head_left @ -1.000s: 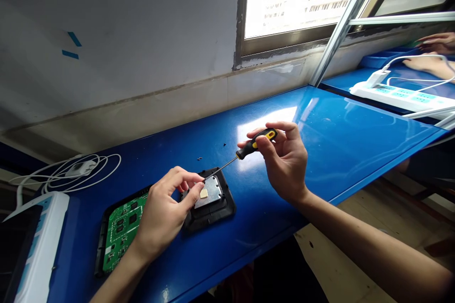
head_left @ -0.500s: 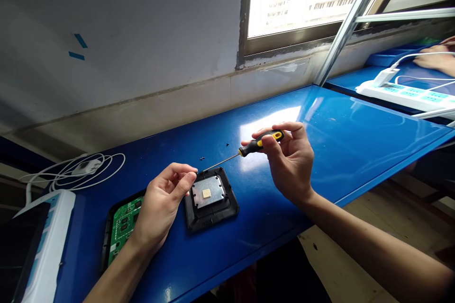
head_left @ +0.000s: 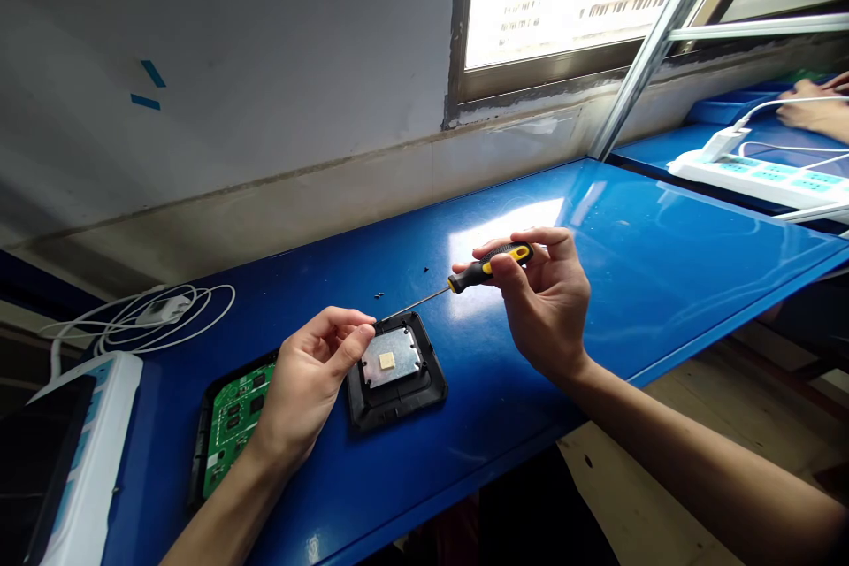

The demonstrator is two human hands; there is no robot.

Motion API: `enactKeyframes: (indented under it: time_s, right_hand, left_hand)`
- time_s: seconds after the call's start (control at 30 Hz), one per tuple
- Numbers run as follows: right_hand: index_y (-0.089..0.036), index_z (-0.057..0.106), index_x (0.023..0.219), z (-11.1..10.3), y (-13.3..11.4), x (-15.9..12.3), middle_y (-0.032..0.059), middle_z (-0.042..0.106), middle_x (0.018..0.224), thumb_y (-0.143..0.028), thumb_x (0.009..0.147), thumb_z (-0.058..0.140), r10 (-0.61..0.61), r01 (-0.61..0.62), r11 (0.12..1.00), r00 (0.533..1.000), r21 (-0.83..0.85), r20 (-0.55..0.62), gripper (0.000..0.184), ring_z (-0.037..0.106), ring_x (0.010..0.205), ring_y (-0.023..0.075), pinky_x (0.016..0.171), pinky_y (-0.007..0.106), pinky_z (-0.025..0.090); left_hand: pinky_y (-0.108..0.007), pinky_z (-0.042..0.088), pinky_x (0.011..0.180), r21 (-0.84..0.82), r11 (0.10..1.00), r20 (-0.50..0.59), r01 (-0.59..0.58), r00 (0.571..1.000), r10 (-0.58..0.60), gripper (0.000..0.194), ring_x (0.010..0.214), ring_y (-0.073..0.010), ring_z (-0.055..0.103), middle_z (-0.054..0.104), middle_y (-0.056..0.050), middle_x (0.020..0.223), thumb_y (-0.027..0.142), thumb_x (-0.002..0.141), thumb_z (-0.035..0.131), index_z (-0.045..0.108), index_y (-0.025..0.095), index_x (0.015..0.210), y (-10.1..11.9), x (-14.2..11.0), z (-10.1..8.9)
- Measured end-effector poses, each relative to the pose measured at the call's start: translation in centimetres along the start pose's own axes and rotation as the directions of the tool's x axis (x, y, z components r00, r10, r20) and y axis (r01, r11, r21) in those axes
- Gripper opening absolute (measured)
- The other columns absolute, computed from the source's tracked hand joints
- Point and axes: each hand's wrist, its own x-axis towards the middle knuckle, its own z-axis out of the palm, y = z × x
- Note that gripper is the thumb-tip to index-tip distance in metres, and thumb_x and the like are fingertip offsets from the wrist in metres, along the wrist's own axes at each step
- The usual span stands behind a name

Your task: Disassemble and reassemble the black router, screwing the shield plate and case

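The right hand [head_left: 547,305] pinches the screwdriver [head_left: 491,267] by its rounded handle, ribbed black with smooth yellow inlays, the other fingers curled loosely behind. Its thin, straight metal shaft slants down to the left hand [head_left: 311,380], whose thumb and forefinger are drawn close at the tip; whether they grip it, or something tiny there, cannot be told. Tip and fingers are at the far left corner of the cover [head_left: 434,382], a square of matte black plastic with bevelled edges and a stepped recess, lying flat on the table [head_left: 523,407]. In the recess is a plate [head_left: 403,347] of dull silvery metal with small notches in its edges, bearing a square beige pad [head_left: 386,361]. Just beyond lie small dark screws [head_left: 378,294] on the glossy blue surface. Partly behind the left forearm, a green board [head_left: 222,438] dotted with flat black chips sits in a dark shell [head_left: 197,469]. Farther left, a smooth white cable [head_left: 216,323] lies in loose loops.
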Motion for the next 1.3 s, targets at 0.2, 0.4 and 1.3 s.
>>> enactKeyframes:
  time_s: [0.2,0.4,1.3]
  right_hand:
    - [-0.026,0.057,0.104,-0.1,0.1,0.1,-0.0002,0.076,0.089,-0.033,0.087,0.080,-0.028,0.028,1.000,1.000,-0.012,-0.005,0.030,0.080,0.076,0.0193,0.068,0.034,0.071]
    - [-0.025,0.057,0.107,-0.3,0.5,0.2,-0.0003,0.076,0.088,-0.038,0.087,0.079,0.040,-0.042,0.998,0.997,-0.045,-0.060,0.032,0.079,0.069,0.0179,0.064,0.031,0.070]
    - [-0.026,0.062,0.113,-0.1,1.1,-0.1,-0.0017,0.073,0.088,-0.032,0.090,0.076,0.043,-0.039,0.988,0.999,-0.149,0.028,0.028,0.076,0.067,0.0147,0.060,0.029,0.068]
  left_hand:
    - [-0.021,0.048,0.063,0.135,0.991,0.025,-0.025,0.999,0.021,0.030,0.069,-0.0122,0.057,0.065,0.001,0.077,0.050,0.085,0.080,0.074,0.020,0.088,-0.2,-0.1,0.0]
    - [-0.026,0.047,0.062,0.244,0.970,0.097,0.016,0.994,-0.041,0.032,0.067,-0.0150,0.057,0.064,0.001,0.074,0.052,0.085,0.074,0.070,0.021,0.086,0.0,-0.1,0.6]
    - [-0.038,0.039,0.072,0.634,0.403,0.515,-0.660,0.749,0.416,0.026,0.082,-0.0217,0.052,0.065,-0.005,0.087,0.009,0.090,0.055,0.077,0.020,0.096,-0.4,-1.3,0.6]
